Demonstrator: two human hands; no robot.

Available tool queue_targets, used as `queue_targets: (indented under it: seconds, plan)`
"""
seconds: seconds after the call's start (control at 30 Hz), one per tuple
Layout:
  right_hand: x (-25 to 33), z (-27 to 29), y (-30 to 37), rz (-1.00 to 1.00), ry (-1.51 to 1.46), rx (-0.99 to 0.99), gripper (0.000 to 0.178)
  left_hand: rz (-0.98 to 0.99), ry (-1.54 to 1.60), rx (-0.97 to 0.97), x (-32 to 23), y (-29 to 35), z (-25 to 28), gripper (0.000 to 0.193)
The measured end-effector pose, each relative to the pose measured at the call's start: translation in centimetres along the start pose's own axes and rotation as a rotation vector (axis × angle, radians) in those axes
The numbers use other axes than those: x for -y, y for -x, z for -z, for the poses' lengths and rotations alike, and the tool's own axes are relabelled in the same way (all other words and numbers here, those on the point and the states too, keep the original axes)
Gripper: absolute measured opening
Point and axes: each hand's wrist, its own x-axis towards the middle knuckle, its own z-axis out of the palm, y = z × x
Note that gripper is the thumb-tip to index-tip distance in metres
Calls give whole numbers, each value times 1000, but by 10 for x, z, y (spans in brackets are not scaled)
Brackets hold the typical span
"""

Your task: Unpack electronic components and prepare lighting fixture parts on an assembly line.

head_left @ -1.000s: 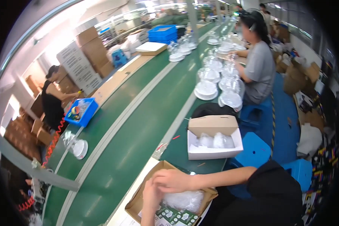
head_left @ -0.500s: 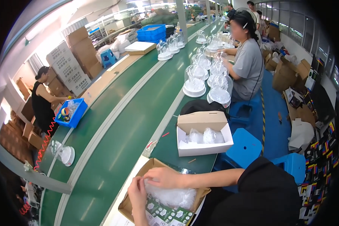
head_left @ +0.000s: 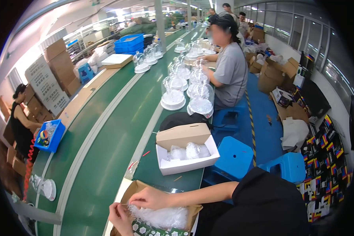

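In the lower middle lies an open brown cardboard box. A translucent white bundle of crinkled film or fine strands fills it, and green-and-white printed sheets show below the bundle. My right hand reaches in from the right with fingertips closed on the bundle's left end. Close beside it, at the box's left side, my left hand has thumb and fingers pinched together. A thin line seems to run between the two hands; what the left fingertips hold is too small to name.
Just beyond is an open white box holding clear wrapped pieces, with a black bag behind it. Several clear domes on white bases stand along the green conveyor. A co-worker sits there. Blue stools stand at right.
The whole view has swung right, so everything sits further left. My hands stay together at the bundle's left end; the left fingers have drawn slightly away from the right ones.
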Motion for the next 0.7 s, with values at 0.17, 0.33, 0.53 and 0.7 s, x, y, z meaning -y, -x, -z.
queue_targets:
  seconds: [0.17, 0.33, 0.53, 0.7]
  plan:
    - [-8, -4, 0, 24, -64, 0, 19, -16, -102, -38, -20, -3, 12, 13]
    - [-8, -4, -1, 44, -65, 71, 28, 15, -81, -48, -24, -1, 12, 16]
    - [-12, -6, 0, 67, -89, 13, 30, 10, -57, -88, -24, -1, 8, 22]
    - [-9, -5, -1, 80, -66, -58, 24, 0, -89, -93, -19, 0, 11, 36]
